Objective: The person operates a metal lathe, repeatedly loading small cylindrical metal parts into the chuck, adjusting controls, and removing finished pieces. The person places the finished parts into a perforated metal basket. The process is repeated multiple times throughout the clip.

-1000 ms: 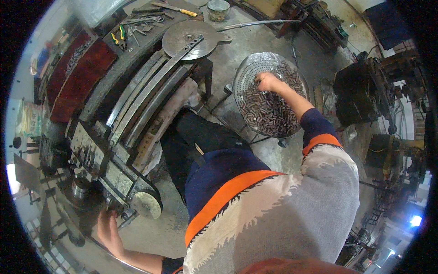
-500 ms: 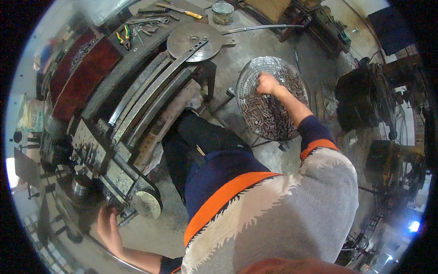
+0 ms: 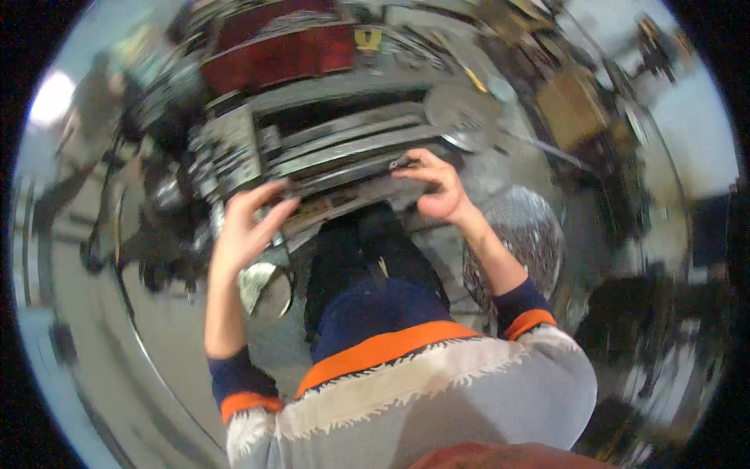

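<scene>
My right hand [image 3: 444, 191] is raised over the long metal rails [image 3: 348, 152] of a bench machine. Pinched at its fingertips is a small metal cylinder [image 3: 401, 163], blurred, much like the loose pieces in the perforated round pan [image 3: 522, 202]. My left hand [image 3: 248, 227] hovers by the machine's left end, close to the block-like head [image 3: 234, 148]. Its thumb and fingers are apart, and I make out nothing held between them. The pan of small brown-grey cylinders stands to the right, partly behind my right forearm.
A round metal disc [image 3: 462, 109] sits at the rails' right end, with a rod [image 3: 547, 148] reaching right. Below my left hand is a pulley wheel [image 3: 272, 291]. Beyond the rails lie a dark red tray [image 3: 285, 51], yellow-handled pliers [image 3: 368, 39] and other tools.
My right hand has left the pan and moved left over the rails with a small metal cylinder. My left hand has risen from beside the pulley toward the machine. The view has turned left.
</scene>
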`<act>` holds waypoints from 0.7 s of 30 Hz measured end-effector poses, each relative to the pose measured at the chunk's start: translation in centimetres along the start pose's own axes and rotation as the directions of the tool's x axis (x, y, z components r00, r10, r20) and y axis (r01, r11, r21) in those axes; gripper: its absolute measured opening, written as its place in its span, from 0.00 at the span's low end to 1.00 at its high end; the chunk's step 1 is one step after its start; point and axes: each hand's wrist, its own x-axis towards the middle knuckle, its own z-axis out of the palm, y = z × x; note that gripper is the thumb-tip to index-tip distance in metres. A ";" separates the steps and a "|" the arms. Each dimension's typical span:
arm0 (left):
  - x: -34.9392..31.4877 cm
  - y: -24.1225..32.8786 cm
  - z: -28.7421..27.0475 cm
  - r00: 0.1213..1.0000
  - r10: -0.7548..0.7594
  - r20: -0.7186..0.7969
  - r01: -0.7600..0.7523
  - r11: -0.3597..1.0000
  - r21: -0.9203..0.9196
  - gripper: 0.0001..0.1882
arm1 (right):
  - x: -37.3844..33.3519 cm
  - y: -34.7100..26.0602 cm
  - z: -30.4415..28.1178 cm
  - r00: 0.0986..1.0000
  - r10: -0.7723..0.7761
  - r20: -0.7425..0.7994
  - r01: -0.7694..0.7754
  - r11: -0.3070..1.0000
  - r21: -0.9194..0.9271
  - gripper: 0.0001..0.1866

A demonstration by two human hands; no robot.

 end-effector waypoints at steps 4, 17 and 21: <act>1.4 0.5 0.4 0.993 -0.116 0.008 0.116 0.990 -0.083 0.16 | 8.1 -4.9 5.9 0.961 -0.212 0.178 0.207 0.977 0.047 0.26; -7.8 -3.7 -6.7 0.891 -0.315 -0.328 0.238 0.938 -0.253 0.15 | 18.4 -10.4 17.9 0.755 -0.482 0.446 0.442 0.875 0.197 0.20; -9.0 -4.2 -7.2 0.862 -0.372 -0.345 0.312 0.925 -0.216 0.13 | 19.4 -11.3 19.3 0.723 -0.435 0.537 0.430 0.891 0.144 0.19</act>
